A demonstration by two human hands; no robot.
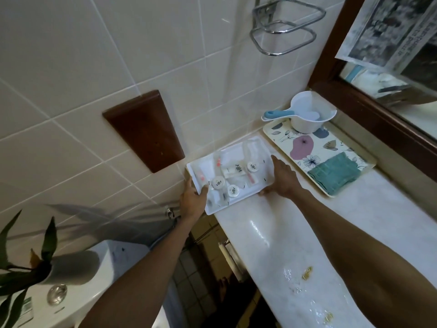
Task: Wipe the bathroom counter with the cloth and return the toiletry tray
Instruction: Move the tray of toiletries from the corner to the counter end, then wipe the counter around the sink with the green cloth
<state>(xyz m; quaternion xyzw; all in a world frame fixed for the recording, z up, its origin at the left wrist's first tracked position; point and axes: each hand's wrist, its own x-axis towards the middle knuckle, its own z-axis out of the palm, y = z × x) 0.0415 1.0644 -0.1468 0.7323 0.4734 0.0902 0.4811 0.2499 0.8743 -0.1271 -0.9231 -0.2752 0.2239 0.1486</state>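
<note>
A white toiletry tray (256,144) with several wrapped items and small round containers rests at the far left end of the pale counter (354,221), against the tiled wall. My left hand (192,197) grips its near left corner, which overhangs the counter edge. My right hand (282,177) holds its right side, fingers along the rim. A folded teal cloth (333,175) lies on a floral tray (314,147) to the right. Wet streaks and yellowish spots (307,273) mark the near counter.
A white ladle with a blue handle (305,114) stands on the floral tray's far end. A wood-framed mirror (378,107) runs along the right. Chrome towel rack (286,27) above. A toilet tank (99,275) and a plant (26,261) sit lower left.
</note>
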